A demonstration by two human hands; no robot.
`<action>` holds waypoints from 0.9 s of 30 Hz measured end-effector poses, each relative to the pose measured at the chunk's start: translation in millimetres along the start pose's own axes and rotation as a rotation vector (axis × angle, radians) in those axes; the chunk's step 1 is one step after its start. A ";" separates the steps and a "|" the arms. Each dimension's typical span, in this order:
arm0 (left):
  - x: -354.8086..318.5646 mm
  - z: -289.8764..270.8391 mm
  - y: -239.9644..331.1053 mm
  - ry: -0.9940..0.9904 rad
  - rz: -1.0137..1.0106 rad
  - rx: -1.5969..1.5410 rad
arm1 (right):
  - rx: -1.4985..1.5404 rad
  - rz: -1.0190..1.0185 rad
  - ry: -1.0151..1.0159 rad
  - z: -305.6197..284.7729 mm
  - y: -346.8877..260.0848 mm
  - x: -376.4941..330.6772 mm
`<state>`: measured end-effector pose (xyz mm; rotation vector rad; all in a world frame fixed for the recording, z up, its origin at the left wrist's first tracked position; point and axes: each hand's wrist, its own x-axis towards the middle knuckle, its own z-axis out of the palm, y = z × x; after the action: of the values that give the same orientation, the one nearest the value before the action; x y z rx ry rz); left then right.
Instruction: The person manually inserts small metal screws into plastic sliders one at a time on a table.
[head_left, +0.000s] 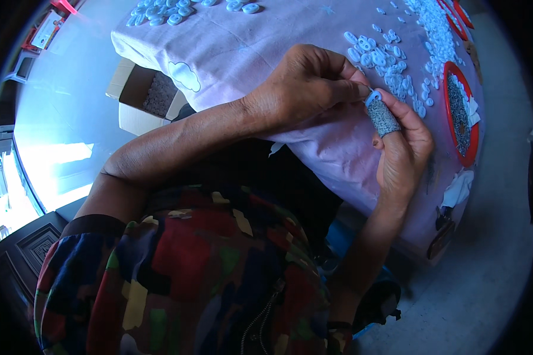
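My left hand (302, 86) reaches in over the table with thumb and forefinger pinched together. What is between those fingertips is too small to make out. Just to its right, my right hand (404, 148) is closed around a small pale oval plastic piece (373, 96), holding it up at the fingertips. A grey speckled sleeve (383, 117) wraps one digit of my right hand, seemingly the thumb. The two hands' fingertips nearly meet at the oval piece. Several similar white oval pieces (376, 56) lie loose on the pink cloth beyond my hands.
The pink tablecloth (260, 53) drapes over the table edge. More oval pieces (160, 10) lie at the far left. A red-rimmed basket (448, 112) with grey speckled contents stands at the right. An open cardboard box (127, 115) holding small pale pieces sits below, left of the table.
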<state>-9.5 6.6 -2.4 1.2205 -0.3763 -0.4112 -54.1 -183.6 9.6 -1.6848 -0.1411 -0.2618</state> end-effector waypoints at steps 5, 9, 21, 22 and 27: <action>-0.6 -0.1 1.7 0.019 -0.037 -0.021 | 0.007 0.013 -0.033 -1.4 -1.8 1.8; -1.0 -0.5 1.0 0.019 -0.040 -0.067 | 0.008 0.022 0.000 4.8 -5.0 2.8; 0.8 -2.8 2.3 0.012 -0.068 -0.130 | 0.008 -0.016 -0.001 7.0 -5.0 5.7; 1.9 -2.4 3.5 -0.001 -0.086 -0.171 | 0.007 -0.018 -0.002 6.9 -5.2 5.7; 1.8 -2.9 6.3 -0.015 -0.108 -0.227 | 0.047 -0.042 -0.016 3.4 -5.1 3.5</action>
<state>-5.9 9.8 2.8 1.0195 -0.2692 -0.5418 -51.7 -179.8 15.0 -1.6389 -0.1939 -0.2743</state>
